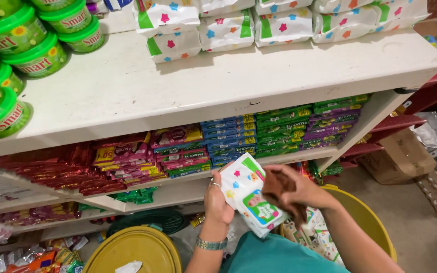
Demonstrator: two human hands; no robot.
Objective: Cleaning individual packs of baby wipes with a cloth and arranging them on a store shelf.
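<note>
My left hand (217,202) grips a soft white packet (248,198) printed with coloured stars and a green label, holding it by its left edge below the shelf. A ring and a metal wristwatch (211,244) are on that hand and wrist. My right hand (293,193) presses a crumpled brown cloth (277,186) against the packet's right side. Several matching star-printed packets (227,30) lie stacked at the back of the white top shelf (178,86).
Green round tubs (21,38) stand stacked at the shelf's left. Lower shelves hold rows of flat coloured sachets (228,139). A yellow bucket (360,212) with more packets is under my right arm, a yellow lid (132,250) at lower left, cardboard boxes (400,156) at right.
</note>
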